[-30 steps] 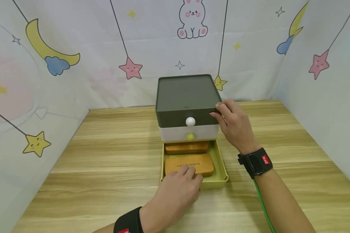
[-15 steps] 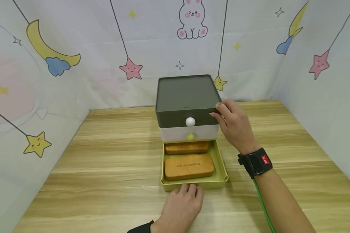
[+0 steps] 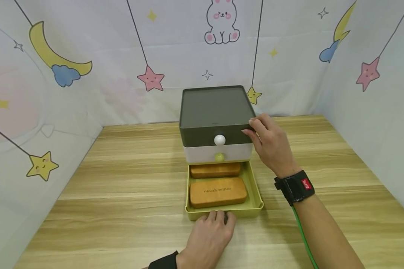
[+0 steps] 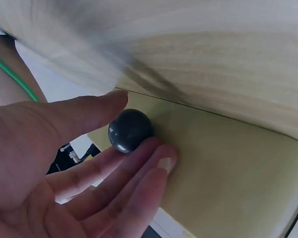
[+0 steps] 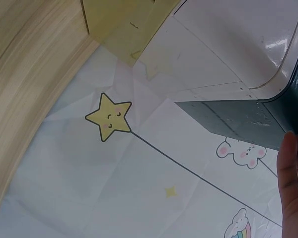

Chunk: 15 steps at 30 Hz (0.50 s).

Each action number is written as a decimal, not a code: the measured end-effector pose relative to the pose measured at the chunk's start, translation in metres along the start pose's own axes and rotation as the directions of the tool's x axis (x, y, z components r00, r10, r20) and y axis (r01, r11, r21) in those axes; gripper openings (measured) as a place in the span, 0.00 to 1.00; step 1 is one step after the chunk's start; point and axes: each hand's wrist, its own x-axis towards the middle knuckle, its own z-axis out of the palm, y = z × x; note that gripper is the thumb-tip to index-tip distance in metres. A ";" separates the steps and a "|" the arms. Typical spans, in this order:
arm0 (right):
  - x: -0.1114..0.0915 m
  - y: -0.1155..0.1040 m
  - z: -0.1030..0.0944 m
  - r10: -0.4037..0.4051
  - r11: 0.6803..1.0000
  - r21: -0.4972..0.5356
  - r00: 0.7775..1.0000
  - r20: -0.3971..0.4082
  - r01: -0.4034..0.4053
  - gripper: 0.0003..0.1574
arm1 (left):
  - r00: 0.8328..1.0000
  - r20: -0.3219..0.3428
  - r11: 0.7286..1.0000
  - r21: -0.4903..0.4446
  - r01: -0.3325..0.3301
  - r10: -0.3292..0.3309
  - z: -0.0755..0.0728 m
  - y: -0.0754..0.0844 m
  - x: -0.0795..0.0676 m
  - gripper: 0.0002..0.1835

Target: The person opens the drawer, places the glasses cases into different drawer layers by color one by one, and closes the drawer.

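Note:
A small stacked drawer box [image 3: 217, 108] stands on the table, with a dark green top tier, a white middle tier and a yellow-green bottom drawer [image 3: 257, 203] pulled out. My left hand [image 3: 208, 237] is at the drawer's front. In the left wrist view its thumb and fingers close round a dark round knob [image 4: 130, 130]. Inside the drawer lie two orange-brown rounded cases, the front case [image 3: 219, 192] with printed lettering and the rear case [image 3: 215, 170] partly hidden. My right hand [image 3: 272, 144] holds the top tier's front right corner, thumb on the front face.
Two more knobs, a white knob [image 3: 220, 140] and a yellow-green knob [image 3: 219, 157], stick out above the drawer. The wood-grain table [image 3: 121, 179] ends at a printed cloth backdrop [image 3: 114, 93]. A green cable [image 3: 303, 233] runs along the right forearm.
My left hand has drawn back from over the front case, down to the knob on the drawer's front. My right hand has stayed on the corner. The drawer has not visibly moved.

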 end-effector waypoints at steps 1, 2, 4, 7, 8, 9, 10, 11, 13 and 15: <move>0.000 0.000 0.000 0.000 1.000 0.000 1.000 0.000 0.000 0.11 | 1.000 -0.005 1.000 -0.001 -0.003 0.003 0.001 0.000 0.000 0.08; 0.000 0.000 0.000 0.000 1.000 0.000 1.000 0.000 0.000 0.12 | 1.000 -0.008 1.000 -0.002 -0.005 0.005 0.001 0.000 0.000 0.09; 0.000 0.000 0.000 0.000 1.000 -0.001 1.000 0.000 0.000 0.12 | 1.000 -0.011 1.000 -0.009 -0.006 0.006 0.003 -0.001 0.000 0.09; -0.001 0.000 0.000 0.000 1.000 -0.001 1.000 0.001 0.000 0.12 | 1.000 -0.010 1.000 -0.020 -0.004 0.004 0.003 -0.001 -0.001 0.09; -0.001 0.000 0.000 0.000 1.000 -0.001 1.000 0.001 0.000 0.12 | 1.000 -0.010 1.000 -0.022 -0.004 0.004 0.004 -0.001 -0.001 0.09; -0.001 0.000 0.000 0.001 1.000 -0.001 1.000 0.000 -0.001 0.12 | 1.000 -0.009 1.000 -0.024 -0.004 0.004 0.004 -0.002 -0.001 0.09; -0.001 0.000 0.000 0.003 1.000 -0.001 1.000 0.000 -0.003 0.12 | 1.000 -0.009 1.000 -0.023 -0.006 0.005 0.004 -0.002 -0.001 0.09; -0.001 0.000 0.000 0.003 1.000 -0.001 1.000 -0.001 -0.003 0.12 | 1.000 -0.009 1.000 -0.023 -0.007 0.006 0.004 -0.002 -0.001 0.09; -0.001 0.000 0.000 0.004 1.000 0.000 1.000 -0.002 -0.004 0.12 | 1.000 -0.010 1.000 -0.026 -0.009 0.009 0.004 -0.002 -0.001 0.09; -0.001 0.000 0.000 0.003 1.000 0.000 1.000 -0.001 -0.003 0.12 | 1.000 -0.012 0.999 -0.034 -0.010 0.010 0.005 -0.002 -0.002 0.08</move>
